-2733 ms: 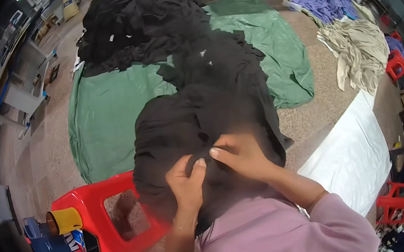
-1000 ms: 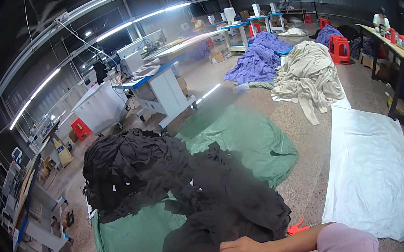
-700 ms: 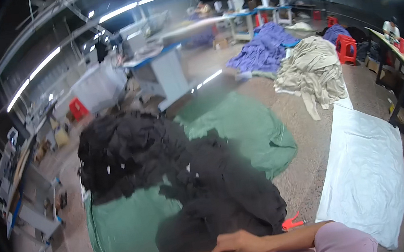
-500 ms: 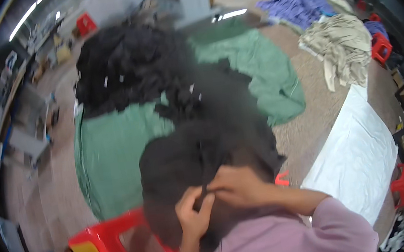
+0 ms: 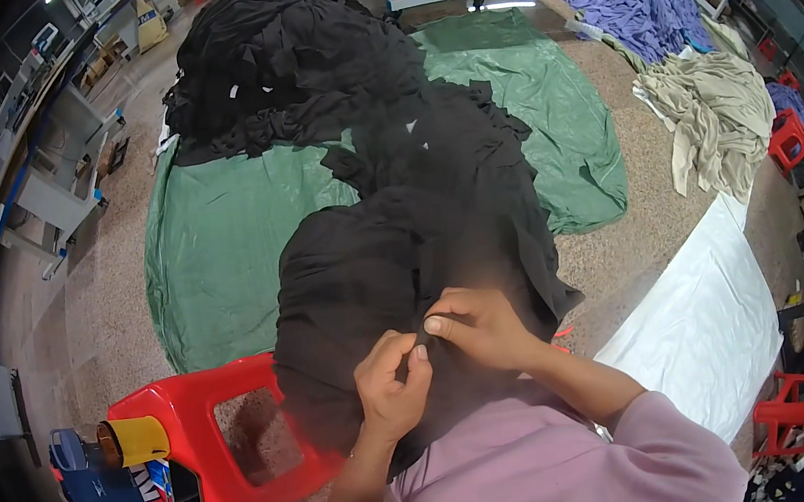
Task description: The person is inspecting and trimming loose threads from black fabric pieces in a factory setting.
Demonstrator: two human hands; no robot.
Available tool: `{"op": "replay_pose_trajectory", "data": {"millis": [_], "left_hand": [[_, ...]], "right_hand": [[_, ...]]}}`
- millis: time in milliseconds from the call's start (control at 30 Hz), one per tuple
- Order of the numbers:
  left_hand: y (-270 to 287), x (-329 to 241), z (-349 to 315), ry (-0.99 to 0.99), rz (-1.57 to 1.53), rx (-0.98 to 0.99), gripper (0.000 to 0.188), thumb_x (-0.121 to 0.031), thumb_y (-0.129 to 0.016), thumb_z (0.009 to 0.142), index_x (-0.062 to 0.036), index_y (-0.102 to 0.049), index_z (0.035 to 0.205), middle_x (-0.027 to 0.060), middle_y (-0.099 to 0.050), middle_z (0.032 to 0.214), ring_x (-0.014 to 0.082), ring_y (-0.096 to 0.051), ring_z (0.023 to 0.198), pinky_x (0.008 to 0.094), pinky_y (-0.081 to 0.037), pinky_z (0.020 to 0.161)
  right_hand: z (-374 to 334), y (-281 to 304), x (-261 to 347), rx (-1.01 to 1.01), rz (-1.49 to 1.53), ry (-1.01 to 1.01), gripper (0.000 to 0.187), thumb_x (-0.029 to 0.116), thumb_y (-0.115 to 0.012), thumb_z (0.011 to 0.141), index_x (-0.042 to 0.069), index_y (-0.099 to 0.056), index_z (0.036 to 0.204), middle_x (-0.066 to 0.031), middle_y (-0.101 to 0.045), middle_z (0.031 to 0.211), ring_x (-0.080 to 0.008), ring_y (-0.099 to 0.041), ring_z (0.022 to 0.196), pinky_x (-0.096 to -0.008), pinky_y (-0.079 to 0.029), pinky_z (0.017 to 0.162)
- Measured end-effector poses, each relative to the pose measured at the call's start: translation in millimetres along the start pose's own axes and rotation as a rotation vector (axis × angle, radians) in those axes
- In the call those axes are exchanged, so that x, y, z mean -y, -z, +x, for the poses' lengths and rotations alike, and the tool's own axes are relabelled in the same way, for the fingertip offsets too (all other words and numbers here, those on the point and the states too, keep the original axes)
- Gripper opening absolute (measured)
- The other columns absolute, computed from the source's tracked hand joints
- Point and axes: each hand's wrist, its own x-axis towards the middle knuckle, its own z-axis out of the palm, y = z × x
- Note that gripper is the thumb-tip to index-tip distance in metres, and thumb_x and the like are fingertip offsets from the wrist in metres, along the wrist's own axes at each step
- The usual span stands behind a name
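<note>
A large black cloth (image 5: 340,279) is heaped over my lap and runs forward across the floor. Both hands meet at it, low in the middle of the view. My left hand (image 5: 390,385) is closed, thumb against bent fingers, at a dark edge of the cloth. Right beside it, my right hand (image 5: 480,327) pinches the same narrow fold between thumb and fingers. The fingertips almost touch, and the bit of cloth between them is mostly hidden. A bigger pile of black cloth (image 5: 299,63), with a few small white tags, lies farther ahead on a green sheet (image 5: 223,263).
At my left stands a red plastic stool (image 5: 187,418), with a yellow tape roll (image 5: 140,440) and a dark blue bag (image 5: 101,494) at its edge. To the right lie a white sack (image 5: 701,315), beige cloth (image 5: 717,117) and purple cloth (image 5: 644,15). Another red stool (image 5: 793,412) stands lower right.
The view has tilted downward, so the piles sit higher in the picture, and it is sharper. My hands stay together on the black cloth, my fingertips slightly shifted.
</note>
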Motion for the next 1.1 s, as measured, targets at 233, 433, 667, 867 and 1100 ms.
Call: {"op": "replay_pose_trajectory", "data": {"millis": [233,433,667,867,1100], "left_hand": [[-9,6,-6,0.489,-0.428,-0.172,0.004,0.000,-0.065,0.086,0.0033,-0.067,0.085,-0.0039,-0.060,0.072,0.0023,-0.051,0.065,0.0185,-0.041,0.059],[8,17,13,0.769,-0.652,0.022,0.037,-0.034,-0.060,0.097,0.0024,-0.068,0.096,0.0023,-0.066,0.080,0.0054,-0.057,0.069,0.0186,-0.043,0.062],[16,-1,64,0.559,-0.183,0.431,0.028,-0.024,-0.065,0.091,0.0033,-0.068,0.086,-0.0042,-0.057,0.069,0.0039,-0.048,0.069,0.0249,-0.041,0.061],[-15,5,51,0.482,-0.498,-0.241,0.013,-0.006,-0.063,0.092,0.0067,-0.067,0.092,-0.0034,-0.058,0.081,0.0058,-0.049,0.075,0.0223,-0.040,0.067],[-21,18,42,0.424,-0.484,-0.234,0.009,-0.004,-0.066,0.090,0.0047,-0.068,0.090,-0.0006,-0.063,0.078,0.0044,-0.053,0.069,0.0191,-0.042,0.064]], "right_hand": [[-6,0,5,0.030,-0.066,0.029,0.015,0.012,-0.066,0.089,-0.002,-0.067,0.093,-0.0096,-0.064,0.080,-0.0170,-0.060,0.069,-0.0277,-0.046,0.063],[-18,9,26,0.081,-0.207,0.302,0.011,0.010,-0.069,0.086,0.001,-0.066,0.092,-0.0112,-0.061,0.078,-0.0262,-0.061,0.068,-0.0326,-0.047,0.060],[-18,-12,26,0.124,-0.440,0.446,0.010,0.013,-0.067,0.086,0.006,-0.062,0.090,-0.0088,-0.057,0.078,-0.0282,-0.061,0.068,-0.0377,-0.049,0.057],[-1,-5,11,0.217,-0.409,0.484,0.018,0.016,-0.061,0.089,0.008,-0.061,0.106,-0.0115,-0.056,0.086,-0.0328,-0.060,0.076,-0.0432,-0.048,0.065],[-2,19,14,0.105,-0.219,0.269,0.017,0.015,-0.071,0.085,0.003,-0.068,0.097,-0.0095,-0.065,0.091,-0.0260,-0.064,0.082,-0.0343,-0.050,0.067]]}}
